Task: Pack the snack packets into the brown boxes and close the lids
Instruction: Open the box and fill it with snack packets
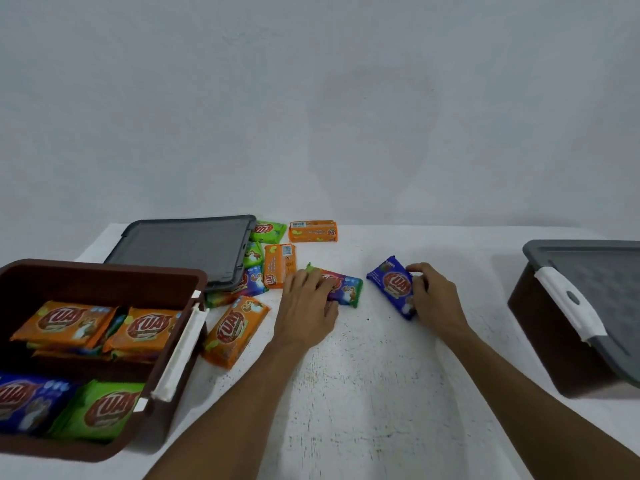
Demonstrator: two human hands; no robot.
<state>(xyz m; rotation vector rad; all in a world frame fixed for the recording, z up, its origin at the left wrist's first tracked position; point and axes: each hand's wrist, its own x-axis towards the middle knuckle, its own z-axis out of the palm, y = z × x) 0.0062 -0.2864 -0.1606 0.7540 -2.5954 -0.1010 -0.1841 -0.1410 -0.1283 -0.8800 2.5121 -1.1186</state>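
An open brown box (104,271) at the near left holds orange, blue and green snack packets. Its grey lid (183,251) lies flat behind it. My left hand (306,301) rests on a green and purple packet (346,289) on the table, fingers curled over its left end. My right hand (436,299) grips the right side of a blue packet (393,284). An orange packet (233,332) lies beside the open box. More orange, green and blue packets (278,265) lie near the lid. A second brown box (554,334) at the right has its grey lid (595,275) on.
The white table (363,393) ends at a pale wall behind. White latch handles sit on the open box (180,351) and the shut box (571,303). One orange packet (313,231) lies at the far table edge.
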